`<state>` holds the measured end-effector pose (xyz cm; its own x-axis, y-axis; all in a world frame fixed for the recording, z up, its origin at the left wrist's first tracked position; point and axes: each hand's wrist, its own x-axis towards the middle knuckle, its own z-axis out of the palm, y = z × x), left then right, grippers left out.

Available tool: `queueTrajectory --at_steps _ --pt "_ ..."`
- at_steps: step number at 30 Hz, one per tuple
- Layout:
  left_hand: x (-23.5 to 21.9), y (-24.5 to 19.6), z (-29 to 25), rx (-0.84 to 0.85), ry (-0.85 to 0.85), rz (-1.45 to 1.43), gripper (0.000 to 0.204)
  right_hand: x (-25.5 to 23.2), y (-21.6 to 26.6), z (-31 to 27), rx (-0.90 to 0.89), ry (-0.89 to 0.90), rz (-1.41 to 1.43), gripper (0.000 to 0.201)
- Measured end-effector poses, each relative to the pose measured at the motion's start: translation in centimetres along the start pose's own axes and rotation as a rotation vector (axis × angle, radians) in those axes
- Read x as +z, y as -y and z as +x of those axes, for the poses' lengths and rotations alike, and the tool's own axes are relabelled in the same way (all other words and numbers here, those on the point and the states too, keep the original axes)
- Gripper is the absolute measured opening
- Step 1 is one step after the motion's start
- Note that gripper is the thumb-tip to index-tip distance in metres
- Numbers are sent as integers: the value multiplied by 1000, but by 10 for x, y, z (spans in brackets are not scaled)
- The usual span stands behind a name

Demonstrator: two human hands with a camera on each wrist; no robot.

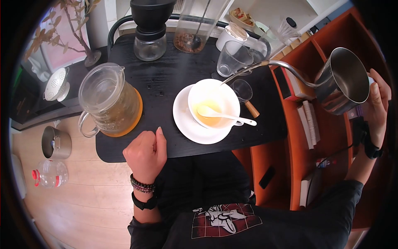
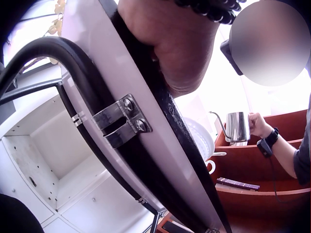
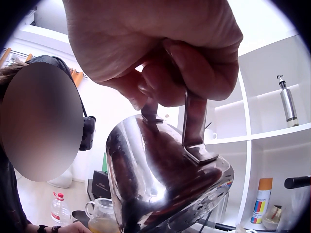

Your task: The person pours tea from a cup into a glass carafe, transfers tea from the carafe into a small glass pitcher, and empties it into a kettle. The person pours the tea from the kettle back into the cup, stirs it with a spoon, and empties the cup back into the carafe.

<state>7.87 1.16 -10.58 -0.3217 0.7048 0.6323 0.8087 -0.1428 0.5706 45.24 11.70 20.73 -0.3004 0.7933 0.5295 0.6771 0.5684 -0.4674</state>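
Observation:
My right hand grips the handle of a steel gooseneck kettle, raised to the right of the black table. The kettle's long spout reaches left, and its tip overlaps the far rim of a white cup in the head view. Pale yellow liquid lies in the cup, with a white spoon leaning in it. Under the cup is a white saucer. At the table's near edge my left hand rests with curled fingers, holding nothing.
A lidded glass pitcher of amber liquid stands left of the saucer. Behind are a coffee grinder, a tall clear container and a glass jug. A wooden-handled strainer lies right of the cup, near brown shelving.

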Motion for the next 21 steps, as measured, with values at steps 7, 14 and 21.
queueTrajectory --at_steps 7,14,21 --pt "-1 0 1 2 6 8 37 -11 8 7 4 54 -68 47" --pt "-1 -1 2 -9 13 12 36 -13 15 13 -96 59 -45 37" --pt "-1 -1 2 -9 21 6 36 -42 8 19 -27 28 -345 46"
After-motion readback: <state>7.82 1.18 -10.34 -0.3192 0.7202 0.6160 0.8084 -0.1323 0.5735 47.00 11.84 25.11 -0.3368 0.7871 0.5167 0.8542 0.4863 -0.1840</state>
